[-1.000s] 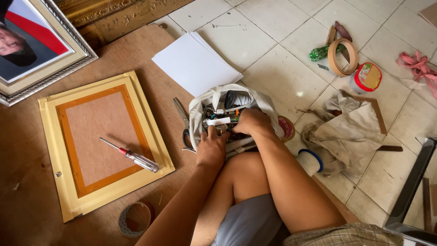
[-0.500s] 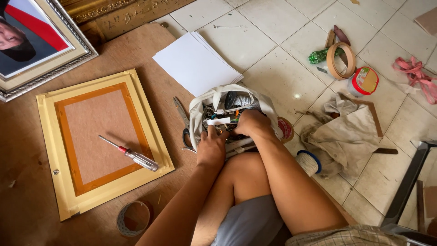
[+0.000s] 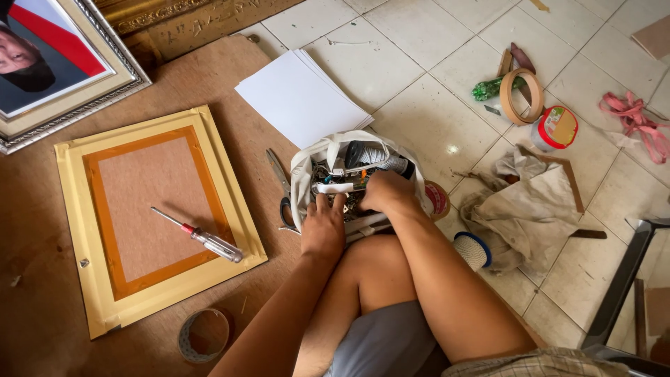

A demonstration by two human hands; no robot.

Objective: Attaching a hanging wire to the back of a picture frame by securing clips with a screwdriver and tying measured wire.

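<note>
Bag (image 3: 307, 167), white cloth and open at the top, sits on the floor (image 3: 419, 119) just beyond the person's raised knee, stuffed with small tools and a white tube. Both hands are at its mouth. The left hand (image 3: 323, 227) lies on the near rim with fingers spread flat over the cloth, its grip loose and pinching nothing. The right hand (image 3: 386, 192) is curled down into the bag among the contents; whether its grip closes on anything cannot be told, since the fingertips are hidden inside.

Just left of the bag a pair of scissors (image 3: 283, 188) lies on the brown board (image 3: 42, 279), partly tucked under the cloth. Farther left a yellow picture frame (image 3: 73, 230) lies back side up, with a red-handled screwdriver (image 3: 202, 239) resting on its backing. A roll of tape (image 3: 204, 335) lies near the frame's near corner. Far of the bag is a stack of white sheets (image 3: 296, 98). To the right lie a crumpled beige rag (image 3: 530, 216), a small red-lidded tub (image 3: 555, 129) and a wooden ring (image 3: 523, 98); a blue-rimmed roll (image 3: 473, 250) sits beside the right forearm.

Compared with half a second ago, both hands stay at the bag's mouth and nothing around it has shifted.
</note>
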